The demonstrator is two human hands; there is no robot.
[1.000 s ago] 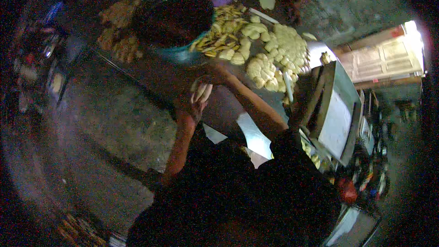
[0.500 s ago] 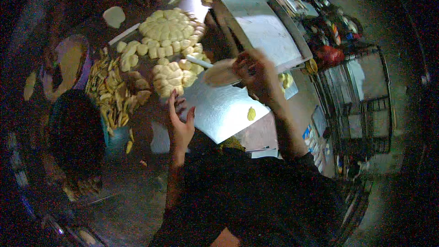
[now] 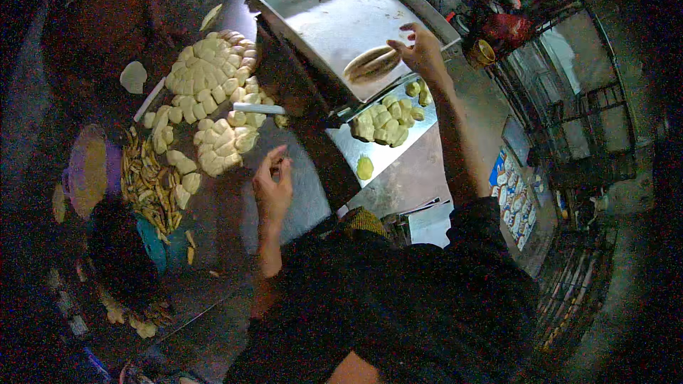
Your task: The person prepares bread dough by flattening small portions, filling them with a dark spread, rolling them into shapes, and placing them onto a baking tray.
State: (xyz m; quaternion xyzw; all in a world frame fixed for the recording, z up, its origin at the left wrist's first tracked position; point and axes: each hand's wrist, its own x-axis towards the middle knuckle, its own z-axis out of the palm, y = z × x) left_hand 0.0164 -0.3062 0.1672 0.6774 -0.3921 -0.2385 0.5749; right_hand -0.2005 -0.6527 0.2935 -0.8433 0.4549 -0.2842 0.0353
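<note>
My right hand (image 3: pixel 420 51) is open above the metal tray (image 3: pixel 320 11), fingers apart beside an elongated, shaded dough piece (image 3: pixel 371 65) lying at the tray's near end. My left hand (image 3: pixel 272 174), empty with loosely curved, parted fingers, hovers over the metal work surface (image 3: pixel 292 206) near a cluster of pale dough pieces (image 3: pixel 220 146). A larger, segmented dough mass (image 3: pixel 206 64) lies farther back, with a white rod (image 3: pixel 256 108) in front of it. More dough lumps (image 3: pixel 384 121) rest on the bright sheet (image 3: pixel 345 160) below the tray.
Left are sliced yellowish strips (image 3: pixel 153 185), a purple basin (image 3: pixel 99 163) and a teal container (image 3: pixel 149 242) partly hidden in shadow. Right are a metal rack (image 3: pixel 573 99), a red object (image 3: pixel 506 27), a yellow container (image 3: pixel 482 51) and a patterned sheet (image 3: pixel 512 199) lower down.
The view has swung right toward the tray. My right hand has carried the long piece onto the tray and released it. My left hand has drawn away from the dough cluster.
</note>
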